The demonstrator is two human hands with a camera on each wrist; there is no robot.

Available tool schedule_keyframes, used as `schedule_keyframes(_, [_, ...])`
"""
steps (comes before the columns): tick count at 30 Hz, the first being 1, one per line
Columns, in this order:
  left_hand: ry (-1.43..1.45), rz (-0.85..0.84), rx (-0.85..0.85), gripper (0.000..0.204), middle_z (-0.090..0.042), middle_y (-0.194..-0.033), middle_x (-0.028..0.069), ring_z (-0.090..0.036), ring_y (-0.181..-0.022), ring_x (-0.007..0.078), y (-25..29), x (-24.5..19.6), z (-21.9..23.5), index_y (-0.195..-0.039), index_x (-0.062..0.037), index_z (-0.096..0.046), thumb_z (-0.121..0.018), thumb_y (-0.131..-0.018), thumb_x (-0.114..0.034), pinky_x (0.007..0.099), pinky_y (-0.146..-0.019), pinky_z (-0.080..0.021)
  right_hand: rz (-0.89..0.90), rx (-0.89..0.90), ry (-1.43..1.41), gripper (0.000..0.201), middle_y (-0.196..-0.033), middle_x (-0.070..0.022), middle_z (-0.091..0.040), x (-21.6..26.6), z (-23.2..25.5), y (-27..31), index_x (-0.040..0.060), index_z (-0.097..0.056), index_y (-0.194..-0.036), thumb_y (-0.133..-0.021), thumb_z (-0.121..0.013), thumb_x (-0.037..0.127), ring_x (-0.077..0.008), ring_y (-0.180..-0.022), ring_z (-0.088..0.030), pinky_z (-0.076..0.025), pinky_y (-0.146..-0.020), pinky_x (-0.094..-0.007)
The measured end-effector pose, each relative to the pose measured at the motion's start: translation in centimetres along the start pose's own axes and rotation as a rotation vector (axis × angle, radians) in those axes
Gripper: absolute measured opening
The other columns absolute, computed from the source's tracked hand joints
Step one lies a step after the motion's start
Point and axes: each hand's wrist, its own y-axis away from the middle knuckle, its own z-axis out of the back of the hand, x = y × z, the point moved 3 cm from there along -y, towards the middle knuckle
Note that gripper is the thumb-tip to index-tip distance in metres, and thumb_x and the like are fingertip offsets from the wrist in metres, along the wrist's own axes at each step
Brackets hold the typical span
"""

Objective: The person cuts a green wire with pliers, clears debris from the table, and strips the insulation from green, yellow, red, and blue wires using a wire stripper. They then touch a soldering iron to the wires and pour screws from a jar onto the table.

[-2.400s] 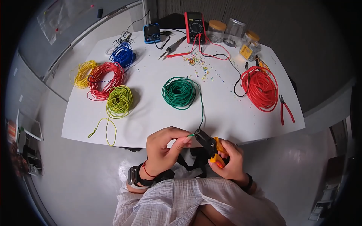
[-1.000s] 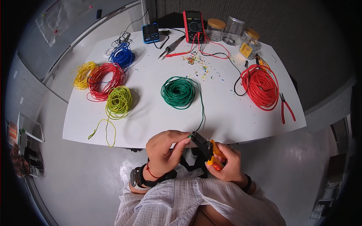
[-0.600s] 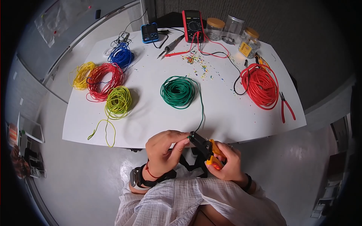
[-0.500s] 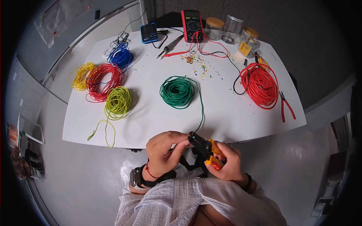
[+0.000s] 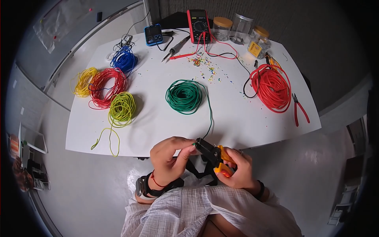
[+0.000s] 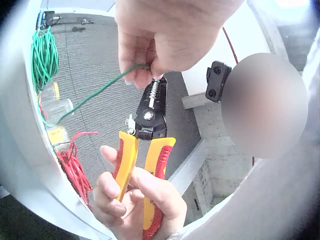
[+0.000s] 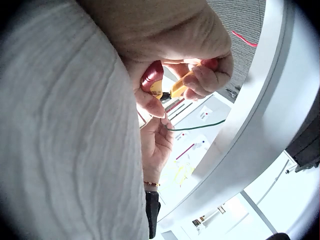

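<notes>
Firstly, the head view: the left hand is raised at the near edge of the table, with thumb and forefinger brought together and pinching the green wire near its end. The right hand is wrapped round the handles of the wire stripper, whose black head slants up and leftward to the left fingertips. The wire descends from the green coil at mid-table and passes out of sight behind the tool's head. A small speck of green shows at the pinch; whether the jaws bite on the wire cannot be told.

Left wrist view: the left hand enters from above, cut off by the upper border, its fingers folded inward about the wire. The tool stands nearly upright below, its tip concealed by those fingers. The right hand holds the two yellow handles from below; they stand apart. The coil is cropped near the left edge.

Right wrist view: white cloth fills much of the left side. The right hand, cut off at the top, covers most of the tool, leaving parts of the handles visible. Beyond it the left hand pinches the wire, which trails rightward to the table edge.
</notes>
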Motion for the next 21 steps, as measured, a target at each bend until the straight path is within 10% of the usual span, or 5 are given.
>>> schedule_keyframes(21, [0.158, 0.188, 0.128, 0.003, -0.061, -0.066, 0.0067, -0.057, -0.053, 0.0123, -0.2, 0.5, 0.3, -0.078, -0.0002, -0.06, -0.06, -0.078, -0.003, 0.0211, -0.049, -0.042, -0.185, 0.135, -0.126, 0.052, -0.078, -0.007, -0.057, -1.2, 0.3, 0.4, -0.0006, -0.055, -0.102, -0.053, -0.07, 0.008, -0.0115, -0.059, -0.055, -0.043, -0.051, -0.02])
